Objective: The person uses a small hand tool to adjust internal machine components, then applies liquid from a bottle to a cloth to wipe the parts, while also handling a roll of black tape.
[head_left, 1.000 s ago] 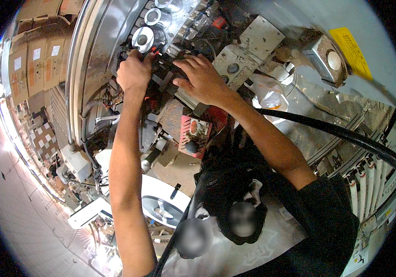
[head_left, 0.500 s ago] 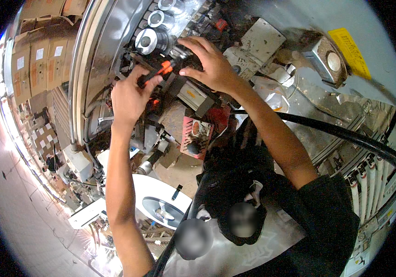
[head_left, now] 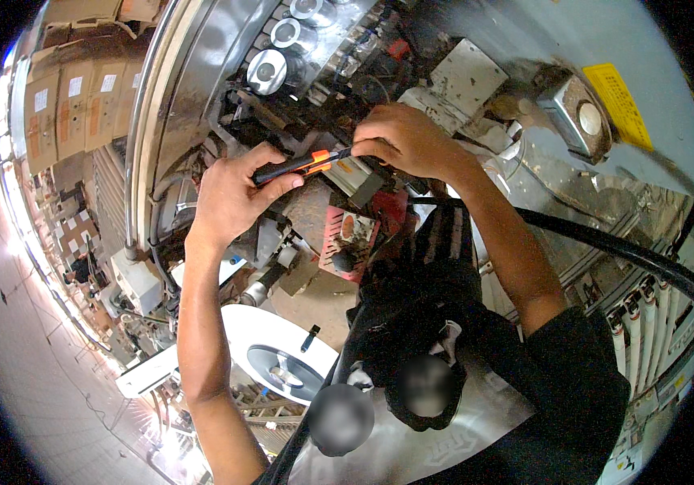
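A slim black tool with an orange middle (head_left: 315, 162) lies slanted between my hands, above the machine bed. My left hand (head_left: 234, 190) is closed round its thick black end, thumb along the near side. At the thin far end, the curled fingers of my right hand (head_left: 408, 139) meet the tip. Those fingertips are pressed together, and whatever they pinch besides the tip is hidden. Just below the tool sits a grey rectangular block (head_left: 355, 182). Beyond my hands stand several round metal cylinders (head_left: 268, 73) in a row.
A red slotted tray (head_left: 349, 246) lies nearer me. On the right, a black hose (head_left: 606, 234) crosses over the metal bed, with a grey box (head_left: 571, 121) behind it. A white round lamp (head_left: 282, 356) is at lower left. Cardboard boxes (head_left: 80, 109) are stacked far left.
My right hand has come down and right, from beside the cylinders, its spread fingers closing at the tool's tip. My left hand has lowered slightly, bringing the tool nearer and flatter.
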`<state>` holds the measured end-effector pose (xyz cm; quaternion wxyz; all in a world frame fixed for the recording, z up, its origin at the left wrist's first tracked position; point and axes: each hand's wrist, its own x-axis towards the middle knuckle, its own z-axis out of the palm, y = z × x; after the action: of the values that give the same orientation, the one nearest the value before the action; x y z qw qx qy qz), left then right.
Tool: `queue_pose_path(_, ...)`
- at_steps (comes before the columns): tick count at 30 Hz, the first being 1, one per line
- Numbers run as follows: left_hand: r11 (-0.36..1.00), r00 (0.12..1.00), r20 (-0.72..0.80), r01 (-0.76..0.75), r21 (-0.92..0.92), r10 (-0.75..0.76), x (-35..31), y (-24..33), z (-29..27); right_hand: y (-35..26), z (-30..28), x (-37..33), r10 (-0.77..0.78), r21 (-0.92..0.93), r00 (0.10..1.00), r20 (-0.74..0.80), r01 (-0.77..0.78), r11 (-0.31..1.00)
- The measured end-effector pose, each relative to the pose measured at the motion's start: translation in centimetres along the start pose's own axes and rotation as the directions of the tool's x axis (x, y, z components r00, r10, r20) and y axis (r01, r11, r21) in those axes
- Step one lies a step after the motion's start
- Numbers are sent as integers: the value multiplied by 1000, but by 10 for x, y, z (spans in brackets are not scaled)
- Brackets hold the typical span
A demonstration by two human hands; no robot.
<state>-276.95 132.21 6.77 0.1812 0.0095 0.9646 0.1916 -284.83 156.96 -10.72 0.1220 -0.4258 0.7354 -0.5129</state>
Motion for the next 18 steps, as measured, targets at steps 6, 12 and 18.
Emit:
queue_pose_path(6,971,977,-168,161,174,-132,11,-7,-15,49,-12,-62,394,-136,845,-363,-466,874)
queue_pose_path(12,831,964,-224,241,501,-145,51,-19,6,77,14,-122,579,-151,761,-292,-634,758)
queue_pose_path(18,731,960,-179,279,623,-214,82,-48,37,30,35,-74,460,20,814,-355,-485,874)
